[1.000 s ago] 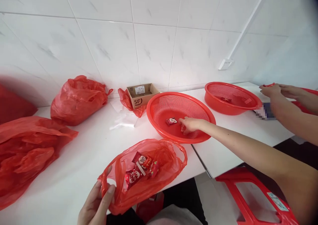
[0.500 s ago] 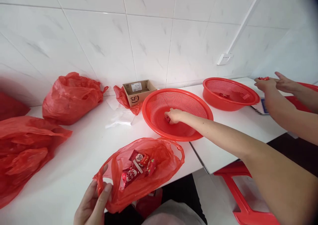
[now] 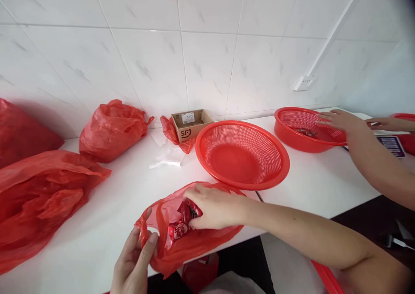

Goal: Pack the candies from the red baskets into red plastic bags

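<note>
My left hand (image 3: 132, 259) pinches the rim of a thin red plastic bag (image 3: 210, 244) at its left side, thumb in front. The bag lies with its mouth open at the table's front edge. Reaching into that mouth, my right hand (image 3: 217, 207) has its fingers closed around a shiny red snack packet (image 3: 191, 210); its fingertips are partly hidden. Another red packet (image 3: 178, 230) with pale printing lies in the bag just below. Directly behind the bag is a round red plastic basket (image 3: 243, 186) with perforated sides.
Full red bags (image 3: 113, 132) stand on the left of the white table (image 3: 129, 186). An open cardboard box (image 3: 191, 132) sits by the wall. At right, a co-worker's hand (image 3: 340, 123) is over a second red basket (image 3: 301, 142) holding packets.
My right hand has come from inside the near basket to the bag, bringing a red packet. The left hand keeps its pinch. The co-worker's hand has lowered over the second basket.
</note>
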`<state>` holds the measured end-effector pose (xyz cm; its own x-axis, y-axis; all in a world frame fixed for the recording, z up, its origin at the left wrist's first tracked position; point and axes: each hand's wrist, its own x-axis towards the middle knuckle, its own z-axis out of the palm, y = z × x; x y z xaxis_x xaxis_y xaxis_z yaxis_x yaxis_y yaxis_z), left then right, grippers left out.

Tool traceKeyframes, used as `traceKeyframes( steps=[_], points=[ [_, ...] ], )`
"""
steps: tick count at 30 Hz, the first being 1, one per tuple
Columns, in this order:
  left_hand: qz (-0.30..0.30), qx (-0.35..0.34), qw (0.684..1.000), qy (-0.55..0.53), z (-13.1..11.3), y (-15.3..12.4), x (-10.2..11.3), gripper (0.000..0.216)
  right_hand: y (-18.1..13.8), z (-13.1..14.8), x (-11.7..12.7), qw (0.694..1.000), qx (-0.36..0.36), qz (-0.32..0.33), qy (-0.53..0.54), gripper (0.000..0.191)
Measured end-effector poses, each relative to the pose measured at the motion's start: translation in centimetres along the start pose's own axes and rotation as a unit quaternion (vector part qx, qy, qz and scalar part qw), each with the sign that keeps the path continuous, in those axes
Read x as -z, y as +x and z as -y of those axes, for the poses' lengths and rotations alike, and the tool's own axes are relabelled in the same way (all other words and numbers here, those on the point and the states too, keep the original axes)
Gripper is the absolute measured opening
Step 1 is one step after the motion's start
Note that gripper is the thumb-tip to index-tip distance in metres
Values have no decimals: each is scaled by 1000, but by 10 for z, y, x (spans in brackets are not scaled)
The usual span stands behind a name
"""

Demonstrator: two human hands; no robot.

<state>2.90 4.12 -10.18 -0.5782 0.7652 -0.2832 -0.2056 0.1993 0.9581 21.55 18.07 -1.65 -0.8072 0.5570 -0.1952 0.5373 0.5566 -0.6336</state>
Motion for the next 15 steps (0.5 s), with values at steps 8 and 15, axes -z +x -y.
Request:
traceKeyframes(
  steps=[8,15],
  points=[
    [20,-39,999,-10,-2,0,3,60,-20,-46,-5,942,22,-296,-156,28],
    [13,-51,999,11,-8,-3,0,64,-36,-90,3,874,-66,-377,-298,35]
  ],
)
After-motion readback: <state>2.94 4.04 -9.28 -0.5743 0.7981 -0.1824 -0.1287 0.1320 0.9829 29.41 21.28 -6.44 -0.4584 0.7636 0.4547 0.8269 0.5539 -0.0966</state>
